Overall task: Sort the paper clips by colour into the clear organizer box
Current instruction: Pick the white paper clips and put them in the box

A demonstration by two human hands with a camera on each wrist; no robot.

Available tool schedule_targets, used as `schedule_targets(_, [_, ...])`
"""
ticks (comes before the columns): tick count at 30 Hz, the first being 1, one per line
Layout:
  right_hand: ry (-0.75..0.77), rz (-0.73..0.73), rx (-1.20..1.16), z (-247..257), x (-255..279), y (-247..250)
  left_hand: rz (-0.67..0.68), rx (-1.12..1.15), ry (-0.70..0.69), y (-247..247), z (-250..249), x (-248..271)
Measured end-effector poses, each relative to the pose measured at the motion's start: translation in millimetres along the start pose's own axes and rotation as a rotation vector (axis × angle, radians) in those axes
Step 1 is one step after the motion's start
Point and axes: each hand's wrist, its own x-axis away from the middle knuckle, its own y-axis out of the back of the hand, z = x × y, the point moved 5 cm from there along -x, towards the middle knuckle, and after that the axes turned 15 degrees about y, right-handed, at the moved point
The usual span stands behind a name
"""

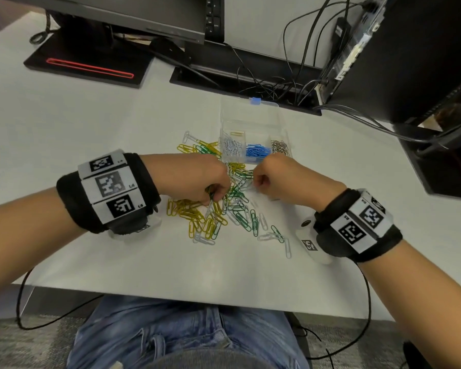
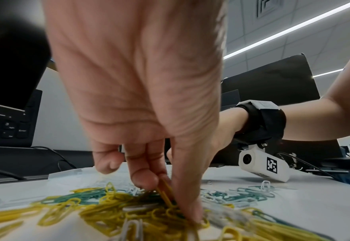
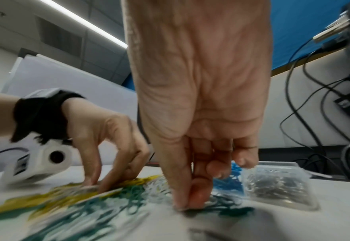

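Both hands work in the pile of clips (image 1: 218, 206) on the table (image 1: 91, 123), right in front of the person. The left hand (image 1: 197, 179) is curled down into the pile's left, mostly yellow side; the left wrist view shows its thumb and forefinger pinched on a yellow clip (image 2: 165, 192) that stands steeply on end, its long axis running from the fingertips down into the heap. The right hand (image 1: 274, 177) is curled at the pile's far right edge, thumb and forefinger (image 3: 182, 192) pressed together over the white and green clips; that view is blurred, so whether a clip is actually caught between them cannot be told.

The box (image 1: 253, 134) lies just beyond the hands, slightly to the right, its near wall almost touching the right knuckles. So the right hand is the nearer one; the left must reach forward and right across the pile.

One box, lid open at the back. Three near compartments hold clips: white (image 1: 233, 147) at the left, blue (image 1: 258, 150) in the middle, silver (image 1: 280, 147) at the right. One gold clip (image 1: 236, 133) lies in a farther compartment. The loose clips, yellow, green and white, are too many and too tangled to count. By my reading no yellow or green ones are boxed yet.
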Motion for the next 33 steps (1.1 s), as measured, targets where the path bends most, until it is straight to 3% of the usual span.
schedule_targets(3, [-0.051, -0.043, -0.132, -8.7, 5.2, 6.0, -0.002, 0.030, -0.012, -0.1, 3.4, -1.7])
schedule_targets(9, [-0.094, -0.261, -0.197, -16.5, -2.2, 27.1, -0.033, 0.060, -0.036, 6.4, 8.8, 0.1])
schedule_targets(15, [-0.072, -0.387, -0.135, -10.7, -40.9, 45.7, 0.067, -0.011, -0.091, -3.3, -2.0, 8.2])
schedule_targets(19, [-0.086, -0.347, -0.100, -10.7, -50.2, 47.8, 0.050, 0.013, -0.112, -9.7, -5.4, 5.8])
schedule_targets(25, [0.051, -0.274, -0.141, 28.1, -19.0, 36.6, -0.016, 0.051, -0.061, -4.3, 2.8, 2.8])
schedule_targets(30, [0.138, -0.084, -0.178, 52.8, -1.1, 12.2, -0.147, 0.156, 0.040, 17.8, 17.5, 6.2])
schedule_targets(33, [0.146, -0.043, -0.153, 54.9, -5.3, 5.2, -0.167, 0.209, 0.117, 26.5, 28.9, 7.7])
